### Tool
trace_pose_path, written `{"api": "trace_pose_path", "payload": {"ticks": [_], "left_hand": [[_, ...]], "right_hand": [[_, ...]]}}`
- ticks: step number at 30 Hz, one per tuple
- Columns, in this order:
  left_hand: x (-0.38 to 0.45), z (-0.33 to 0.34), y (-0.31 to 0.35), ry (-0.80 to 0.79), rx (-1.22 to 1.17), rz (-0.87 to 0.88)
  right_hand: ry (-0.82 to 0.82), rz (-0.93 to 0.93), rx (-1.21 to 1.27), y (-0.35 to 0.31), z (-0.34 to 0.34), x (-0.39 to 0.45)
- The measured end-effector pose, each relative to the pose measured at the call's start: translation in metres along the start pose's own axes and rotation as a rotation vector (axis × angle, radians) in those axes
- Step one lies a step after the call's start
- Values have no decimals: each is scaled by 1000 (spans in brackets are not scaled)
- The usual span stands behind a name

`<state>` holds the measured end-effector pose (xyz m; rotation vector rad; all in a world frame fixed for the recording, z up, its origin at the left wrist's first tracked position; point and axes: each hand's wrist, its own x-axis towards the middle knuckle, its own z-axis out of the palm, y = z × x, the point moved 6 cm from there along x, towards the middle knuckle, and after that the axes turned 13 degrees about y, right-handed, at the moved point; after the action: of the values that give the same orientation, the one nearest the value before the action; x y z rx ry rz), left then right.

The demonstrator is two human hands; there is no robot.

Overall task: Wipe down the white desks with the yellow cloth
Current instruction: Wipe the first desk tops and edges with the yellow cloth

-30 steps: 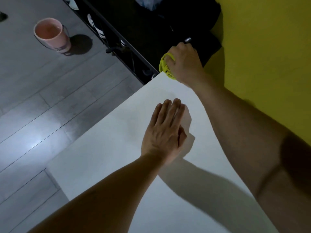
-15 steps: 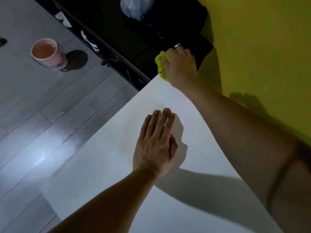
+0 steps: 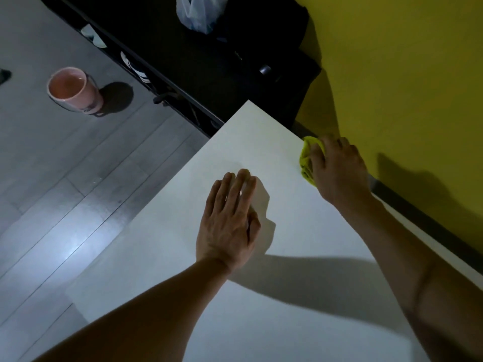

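Note:
A white desk (image 3: 162, 231) fills the lower middle of the view, one corner pointing away from me. My left hand (image 3: 227, 223) lies flat on its top, fingers straight and together. My right hand (image 3: 337, 171) grips the bunched yellow cloth (image 3: 306, 163) at the desk's right edge, close to the yellow wall. Most of the cloth is hidden under that hand; only its left part shows.
A yellow wall (image 3: 405, 74) runs along the desk's right side. A black shelf unit (image 3: 198, 56) stands beyond the far corner, with a white plastic bag (image 3: 198, 14) on it. A pink bucket (image 3: 74, 91) sits on the grey floor (image 3: 65, 178) at the left.
My right hand has drawn the cloth from the desk's far corner back along the right edge toward me. My left hand stays flat in the same spot on the desk.

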<state>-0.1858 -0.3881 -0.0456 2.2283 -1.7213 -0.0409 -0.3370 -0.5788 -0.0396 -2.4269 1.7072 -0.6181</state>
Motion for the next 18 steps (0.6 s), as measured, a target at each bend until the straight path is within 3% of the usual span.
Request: {"api": "trace_pose_path", "payload": {"ticks": [5,8,14,18], "left_hand": [[2,1,1,44,-6,-2],[3,3,1,59,0,7],[1,4,1,68,5,17],[1,5,-1,75,16,22]], "right_hand": [[-347,16,448,18,-7,6],[-380,69,564,17,-8,14],[-316,-104,390,-73,43,64],[-237,-95,216,-119,69,93]]}}
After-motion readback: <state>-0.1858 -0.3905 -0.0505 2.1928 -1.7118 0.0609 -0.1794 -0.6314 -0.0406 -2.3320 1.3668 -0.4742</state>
